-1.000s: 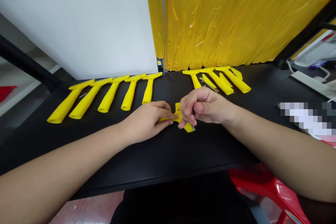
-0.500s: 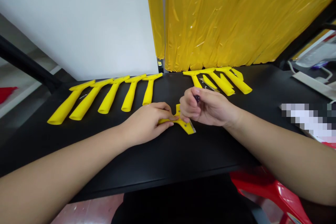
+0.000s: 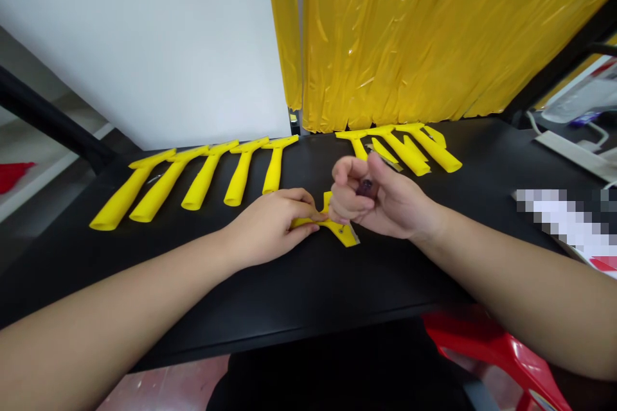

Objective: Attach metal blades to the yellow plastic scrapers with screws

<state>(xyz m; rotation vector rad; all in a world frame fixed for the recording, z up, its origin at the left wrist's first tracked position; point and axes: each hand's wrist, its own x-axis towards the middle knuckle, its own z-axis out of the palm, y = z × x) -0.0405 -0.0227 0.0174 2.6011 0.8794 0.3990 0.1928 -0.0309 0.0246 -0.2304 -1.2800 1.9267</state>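
Observation:
A yellow scraper (image 3: 346, 236) lies on the black table with its wide head to the right, a metal blade strip at the edge and a small screw in it. My left hand (image 3: 279, 221) pinches its handle between thumb and fingers, hiding much of it. Above the head, my right hand (image 3: 371, 196) curls around a screwdriver with a dark, translucent handle (image 3: 367, 188). The handle's end shows in the palm; the fingers hide most of the tool, and its tip seems to be at the screw.
A row of yellow scraper handles (image 3: 197, 186) lies at the back left of the black table (image 3: 299, 295). More yellow scrapers (image 3: 407, 154) and loose yellow pieces lie at the back right. Behind stand a white panel (image 3: 168, 32) and yellow plastic sheeting (image 3: 409, 38). A red stool (image 3: 520, 359) is below right.
My right hand's fingers have loosened and shifted around the screwdriver handle, so more of its end shows. The left hand and scraper have stayed in place.

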